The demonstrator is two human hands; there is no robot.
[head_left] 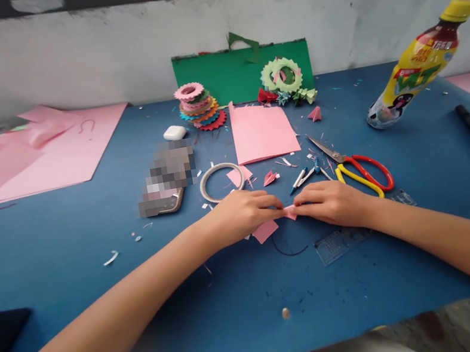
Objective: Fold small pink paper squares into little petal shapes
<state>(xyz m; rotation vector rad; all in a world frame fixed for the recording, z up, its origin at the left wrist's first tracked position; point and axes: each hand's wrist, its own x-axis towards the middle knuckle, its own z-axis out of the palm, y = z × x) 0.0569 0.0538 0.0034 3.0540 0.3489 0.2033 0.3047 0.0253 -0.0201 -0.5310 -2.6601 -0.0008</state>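
Pinching a small pink paper (290, 212), left hand (251, 212) and right hand (333, 203) are gripping its opposite sides (neither nearer; long axis unclear), left of the scissors (341, 159).

pink fold (290, 213) partly hidden by fingers (269, 201), phone (167, 182) pixelated, dark object (0, 339) cropped at left edge

Between the forearms (133, 297), the near side of the table (232, 316) is roomy, easy to slip through. Straight ahead's cramped though: tape roll (203, 189) past the left hand (248, 215), compass (317, 167) and scissors (339, 159) past the right hand (329, 203).
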